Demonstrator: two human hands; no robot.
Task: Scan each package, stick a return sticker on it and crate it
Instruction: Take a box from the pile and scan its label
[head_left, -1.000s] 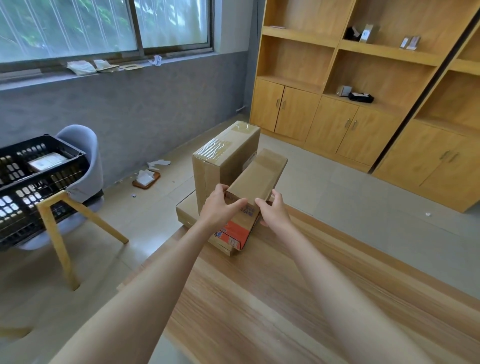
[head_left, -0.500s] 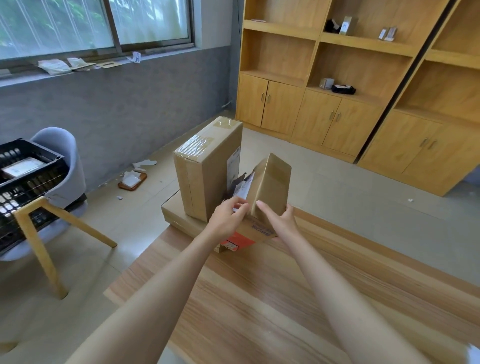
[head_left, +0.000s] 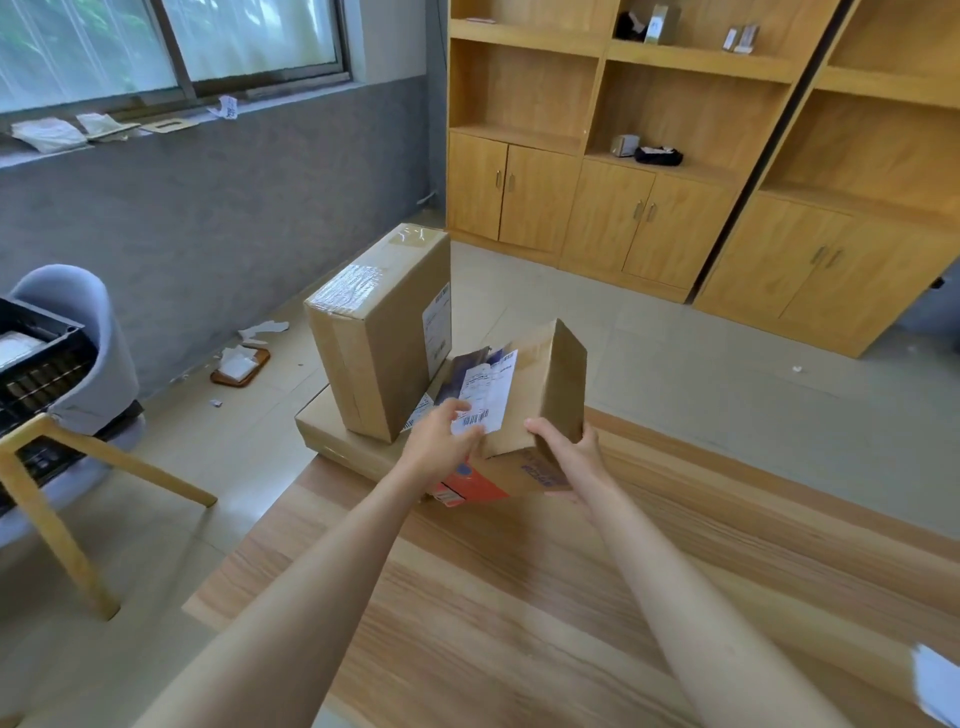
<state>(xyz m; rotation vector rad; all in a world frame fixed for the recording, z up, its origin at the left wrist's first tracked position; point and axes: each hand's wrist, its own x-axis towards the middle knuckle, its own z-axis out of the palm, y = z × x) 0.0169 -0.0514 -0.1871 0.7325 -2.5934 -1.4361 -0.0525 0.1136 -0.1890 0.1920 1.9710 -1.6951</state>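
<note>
Your left hand (head_left: 441, 441) and right hand (head_left: 569, 452) grasp the small package (head_left: 545, 389) by its near corners at centre frame. It is tipped on edge, just beside the tall box (head_left: 374, 353), over a flat box (head_left: 332, 441) at the table's (head_left: 519, 597) far corner. Wood tabletop spreads across the lower frame, and a black crate (head_left: 41, 319) sits at the left edge.

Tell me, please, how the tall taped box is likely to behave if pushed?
Standing on a narrow face, the tall taped box probably tips rather than slides. Its cardboard looks stiff. The flat carton beneath overhangs the table, so both might shift.
</note>
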